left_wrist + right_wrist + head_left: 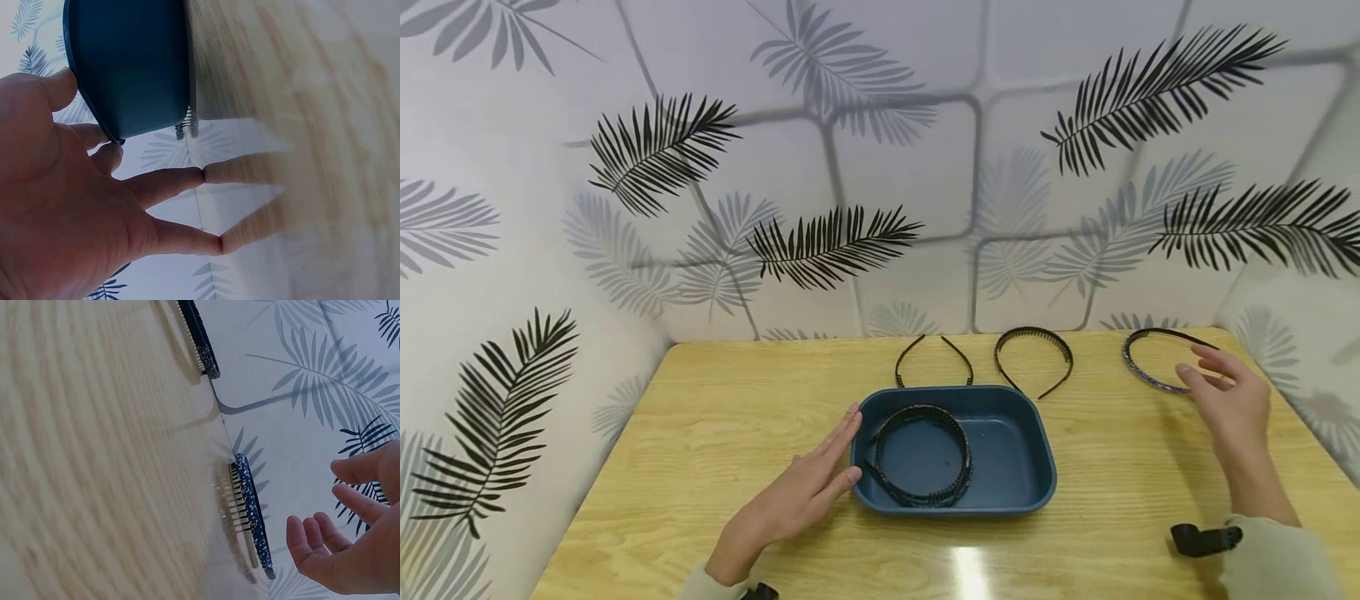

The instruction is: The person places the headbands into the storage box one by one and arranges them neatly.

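My left hand (801, 496) rests against the left rim of a blue plastic bin (1003, 458). Its fingers are stretched out, and the left wrist view shows fingertips at the rim of the bin (131, 69). Inside the bin's left half lie dark toothed headbands (925, 500), overlapping so that their number is unclear. At the right, my right hand (1236, 404) hovers beside a blue speckled headband (1138, 367). A gap separates its loosely bent fingers from this headband (250, 512) in the right wrist view, and they hold nothing.
Behind the bin lies a thin black headband (901, 367), partly hidden by the rim. A wider black toothed headband (1033, 331) lies to its right. The wooden table (700, 433) meets a leaf-patterned wall covering (925, 183) at the back and sides.
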A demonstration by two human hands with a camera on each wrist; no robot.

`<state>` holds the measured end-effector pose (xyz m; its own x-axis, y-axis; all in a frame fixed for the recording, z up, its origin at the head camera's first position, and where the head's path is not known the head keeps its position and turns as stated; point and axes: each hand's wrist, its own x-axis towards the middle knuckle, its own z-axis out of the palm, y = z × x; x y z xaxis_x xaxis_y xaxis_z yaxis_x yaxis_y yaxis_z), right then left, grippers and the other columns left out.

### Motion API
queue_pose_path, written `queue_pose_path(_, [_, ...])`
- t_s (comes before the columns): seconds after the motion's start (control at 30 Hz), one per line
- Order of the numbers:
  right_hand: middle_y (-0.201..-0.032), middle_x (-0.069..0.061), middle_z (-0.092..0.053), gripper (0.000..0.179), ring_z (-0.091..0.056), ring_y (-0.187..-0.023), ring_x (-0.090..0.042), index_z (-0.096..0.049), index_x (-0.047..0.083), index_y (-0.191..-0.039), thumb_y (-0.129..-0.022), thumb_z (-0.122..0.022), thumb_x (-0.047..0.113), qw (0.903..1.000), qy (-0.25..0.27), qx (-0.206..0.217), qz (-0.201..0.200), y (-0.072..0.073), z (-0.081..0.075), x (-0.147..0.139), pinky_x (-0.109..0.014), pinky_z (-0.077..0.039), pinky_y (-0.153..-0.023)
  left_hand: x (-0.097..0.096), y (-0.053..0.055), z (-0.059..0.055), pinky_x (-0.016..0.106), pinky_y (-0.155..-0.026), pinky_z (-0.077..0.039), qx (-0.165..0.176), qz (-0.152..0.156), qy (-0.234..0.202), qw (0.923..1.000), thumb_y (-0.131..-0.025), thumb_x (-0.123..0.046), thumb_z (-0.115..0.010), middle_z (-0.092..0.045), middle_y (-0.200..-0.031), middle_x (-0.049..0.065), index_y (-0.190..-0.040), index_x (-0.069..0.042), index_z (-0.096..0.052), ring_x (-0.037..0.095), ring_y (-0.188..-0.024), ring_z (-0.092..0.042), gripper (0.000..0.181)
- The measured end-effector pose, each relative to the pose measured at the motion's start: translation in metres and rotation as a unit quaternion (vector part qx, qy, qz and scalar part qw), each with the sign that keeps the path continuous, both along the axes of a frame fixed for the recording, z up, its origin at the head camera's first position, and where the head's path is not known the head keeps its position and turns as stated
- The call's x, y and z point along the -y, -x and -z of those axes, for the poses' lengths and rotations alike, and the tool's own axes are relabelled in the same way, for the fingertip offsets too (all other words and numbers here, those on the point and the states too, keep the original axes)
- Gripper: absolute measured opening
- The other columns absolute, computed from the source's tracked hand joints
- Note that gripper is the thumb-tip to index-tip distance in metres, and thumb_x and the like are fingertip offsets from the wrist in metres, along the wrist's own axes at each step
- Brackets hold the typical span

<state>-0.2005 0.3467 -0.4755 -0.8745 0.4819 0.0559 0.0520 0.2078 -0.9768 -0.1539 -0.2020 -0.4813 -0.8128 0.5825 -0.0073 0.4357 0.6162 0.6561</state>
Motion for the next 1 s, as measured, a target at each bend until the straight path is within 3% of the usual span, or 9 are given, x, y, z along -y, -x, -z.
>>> queue_pose_path(0.1, [-0.106,0.017,-0.048,0.034,-0.054,-0.086,0.008,-0.07,0.032,-0.128,-0.096,-0.073,0.02,0.999,-0.034,0.029,0.002,-0.002,0.003,-0.005,-0.011,-0.051,-0.064,0.002,-0.001,0.001,0.087,-0.099,-0.016,0.003,-0.006,0.001,1.0,-0.112,-0.034,-0.043,0.002,-0.172,-0.006,-0.167,-0.023,-0.004,0.024,-0.155,-0.015,0.068])
queue_pose_path(0.23, [-0.113,0.015,-0.041,0.05,-0.052,-0.084,0.01,-0.06,0.023,-0.146,-0.098,-0.071,0.029,0.9962,-0.067,0.056,-0.006,-0.003,0.007,-0.012,-0.014,-0.051,-0.063,0.003,-0.002,0.002,0.088,-0.099,-0.015,0.004,-0.008,0.0,1.0,-0.112,-0.035,-0.043,0.002,-0.172,-0.006,-0.167,-0.024,-0.004,0.025,-0.155,-0.015,0.068])
queue_pose_path(0.37, [-0.131,-0.01,-0.042,0.063,-0.058,-0.074,0.009,-0.048,0.008,-0.154,-0.099,-0.067,0.031,0.9934,-0.081,0.081,-0.013,-0.002,0.01,-0.016,-0.017,-0.054,-0.062,0.002,-0.002,0.003,0.088,-0.098,-0.015,0.0,-0.008,-0.001,1.0,-0.112,-0.035,-0.043,0.001,-0.173,-0.005,-0.167,-0.024,-0.004,0.025,-0.155,-0.015,0.068])
queue_pose_path(0.43, [-0.143,-0.025,-0.036,0.068,-0.059,-0.069,0.008,-0.041,0.001,-0.156,-0.101,-0.064,0.032,0.9917,-0.082,0.097,-0.021,-0.001,0.013,-0.019,-0.018,-0.055,-0.063,0.002,-0.002,0.003,0.088,-0.098,-0.016,-0.002,-0.006,-0.002,1.0,-0.112,-0.034,-0.043,0.001,-0.173,-0.004,-0.167,-0.024,-0.005,0.025,-0.155,-0.015,0.068])
queue_pose_path(0.53, [-0.153,-0.036,-0.024,0.072,-0.06,-0.064,0.007,-0.033,-0.006,-0.157,-0.102,-0.06,0.032,0.9896,-0.08,0.115,-0.033,0.0,0.017,-0.023,-0.019,-0.056,-0.064,0.001,-0.001,0.003,0.088,-0.099,-0.016,-0.003,-0.003,-0.005,1.0,-0.112,-0.033,-0.044,0.0,-0.173,-0.003,-0.167,-0.022,-0.005,0.024,-0.155,-0.014,0.068])
queue_pose_path(0.67, [-0.141,-0.037,-0.037,0.069,-0.062,-0.062,0.006,-0.035,-0.012,-0.153,-0.102,-0.06,0.028,0.9897,-0.078,0.112,-0.041,0.005,0.023,-0.03,-0.021,-0.058,-0.065,0.0,0.0,0.002,0.088,-0.099,-0.016,-0.004,-0.001,-0.005,1.0,-0.112,-0.033,-0.044,0.0,-0.173,-0.003,-0.167,-0.022,-0.005,0.023,-0.155,-0.014,0.068])
queue_pose_path(0.8, [-0.122,-0.017,-0.054,0.062,-0.063,-0.067,0.007,-0.044,-0.015,-0.146,-0.101,-0.064,0.023,0.9914,-0.059,0.107,-0.047,0.01,0.026,-0.036,-0.022,-0.059,-0.066,0.001,0.0,0.002,0.088,-0.099,-0.016,-0.004,-0.004,-0.001,1.0,-0.112,-0.034,-0.043,0.002,-0.172,-0.006,-0.167,-0.023,-0.004,0.024,-0.155,-0.014,0.068])
queue_pose_path(0.9, [-0.132,-0.026,-0.054,0.061,-0.057,-0.069,0.015,-0.045,-0.016,-0.146,-0.103,-0.062,0.024,0.9889,-0.06,0.124,-0.053,0.013,0.025,-0.038,-0.022,-0.058,-0.067,0.001,0.0,0.002,0.088,-0.099,-0.015,-0.003,-0.004,-0.001,1.0,-0.112,-0.034,-0.043,0.002,-0.172,-0.007,-0.167,-0.024,-0.004,0.024,-0.155,-0.015,0.068])
queue_pose_path(1.0, [-0.148,-0.035,-0.043,0.062,-0.053,-0.067,0.018,-0.042,-0.015,-0.148,-0.104,-0.058,0.026,0.9844,-0.072,0.15,-0.057,0.014,0.024,-0.039,-0.022,-0.058,-0.068,0.001,0.0,0.002,0.088,-0.099,-0.015,-0.002,-0.004,-0.001,1.0,-0.112,-0.035,-0.043,0.002,-0.172,-0.006,-0.167,-0.024,-0.005,0.024,-0.155,-0.015,0.068])
